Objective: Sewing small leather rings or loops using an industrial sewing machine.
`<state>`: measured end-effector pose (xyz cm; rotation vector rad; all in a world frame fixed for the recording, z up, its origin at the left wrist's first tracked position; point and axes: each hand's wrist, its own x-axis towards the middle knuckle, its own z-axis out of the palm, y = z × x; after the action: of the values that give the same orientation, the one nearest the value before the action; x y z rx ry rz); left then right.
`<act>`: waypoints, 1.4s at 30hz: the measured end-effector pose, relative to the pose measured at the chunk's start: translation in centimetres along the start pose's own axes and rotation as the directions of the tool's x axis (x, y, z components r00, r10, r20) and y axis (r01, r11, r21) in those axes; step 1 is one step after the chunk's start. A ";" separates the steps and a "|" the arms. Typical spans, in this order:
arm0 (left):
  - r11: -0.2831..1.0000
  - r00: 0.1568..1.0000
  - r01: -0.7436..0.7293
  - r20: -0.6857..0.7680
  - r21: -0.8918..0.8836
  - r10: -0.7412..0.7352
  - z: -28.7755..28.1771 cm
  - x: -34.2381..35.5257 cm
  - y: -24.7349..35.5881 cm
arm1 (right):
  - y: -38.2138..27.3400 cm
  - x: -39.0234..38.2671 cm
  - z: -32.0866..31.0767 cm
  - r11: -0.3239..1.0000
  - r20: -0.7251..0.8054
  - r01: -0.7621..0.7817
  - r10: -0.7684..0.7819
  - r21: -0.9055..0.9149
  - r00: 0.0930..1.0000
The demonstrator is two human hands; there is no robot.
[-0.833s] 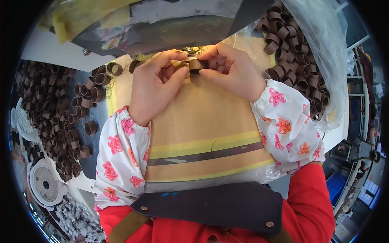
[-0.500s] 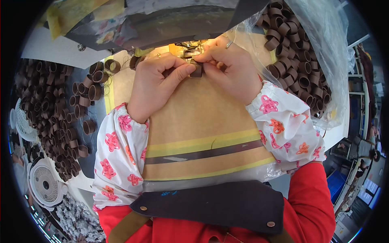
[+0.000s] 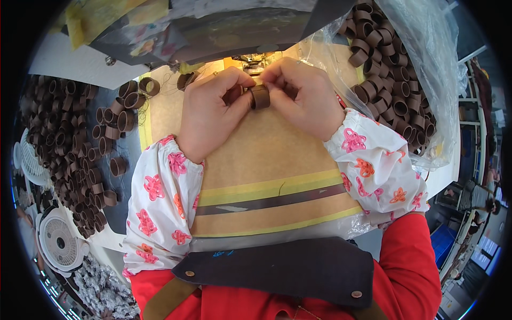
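Observation:
Between my hands is a small brown ring-shaped band [image 3: 260,98], just in front of the lit presser foot [image 3: 254,68] of a sewing machine [image 3: 234,37]. My left hand [image 3: 216,109] grips the band's left side between thumb and curled fingers. At its upper right, my right hand [image 3: 304,96] pinches the same band; the fingertips partly overlap it. Whether the band touches the machine's foot cannot be made out. Both forearms wear white sleeve covers with pink and orange flowers.
Many brown rings [image 3: 64,144] are heaped on the left, a few lying loose near the board. Another heap of rings [image 3: 392,74] sits on the right in a clear plastic bag [image 3: 426,58]. Tan paper with yellow tape [image 3: 266,154] covers the work surface. A white fan [image 3: 58,240] stands lower left.
The band has come slightly toward me, away from the presser foot, and its round shape now shows. My left hand has shifted a little to the right.

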<state>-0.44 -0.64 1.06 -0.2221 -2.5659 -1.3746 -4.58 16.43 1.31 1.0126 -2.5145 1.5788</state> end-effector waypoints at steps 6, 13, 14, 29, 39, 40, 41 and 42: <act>0.996 0.997 0.008 -0.078 0.084 -0.002 0.0 0.0 -0.3 | -1.4 -0.1 0.1 1.000 0.030 -0.025 0.025 -0.008 0.999; 0.981 0.993 0.117 -0.001 -0.154 -0.118 -0.4 0.2 -0.4 | 0.3 0.3 -0.6 0.998 0.028 0.050 -0.050 -0.026 0.998; 0.972 0.992 0.125 0.007 -0.199 -0.126 -0.5 0.1 -0.5 | 0.4 0.4 -0.6 0.997 0.024 0.080 -0.080 -0.005 0.997; 0.979 0.982 0.190 -0.028 0.079 -0.189 0.0 1.8 -0.4 | 0.6 1.6 -0.1 0.958 -0.006 0.108 -0.114 -0.264 0.993; 0.983 0.990 0.138 -0.011 0.124 -0.138 -0.4 1.9 -0.6 | 0.9 1.6 -0.1 0.963 -0.026 0.139 -0.149 -0.233 0.989; 0.987 0.992 0.122 0.010 0.103 -0.124 -0.7 1.8 -0.7 | 1.3 1.4 -0.1 0.964 -0.033 0.164 -0.175 -0.211 0.984; 0.991 0.994 0.106 0.031 0.081 -0.109 -0.8 1.7 -0.7 | 1.4 1.3 -0.2 0.964 -0.041 0.189 -0.200 -0.189 0.979; 0.988 0.987 0.157 0.030 0.017 -0.157 -0.9 1.3 -0.5 | 1.3 1.2 -0.1 0.985 -0.023 0.140 -0.143 -0.100 0.989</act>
<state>-1.70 -1.64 1.54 -0.0395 -2.6678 -1.4147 -6.22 16.27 0.67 1.1182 -2.4135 1.4078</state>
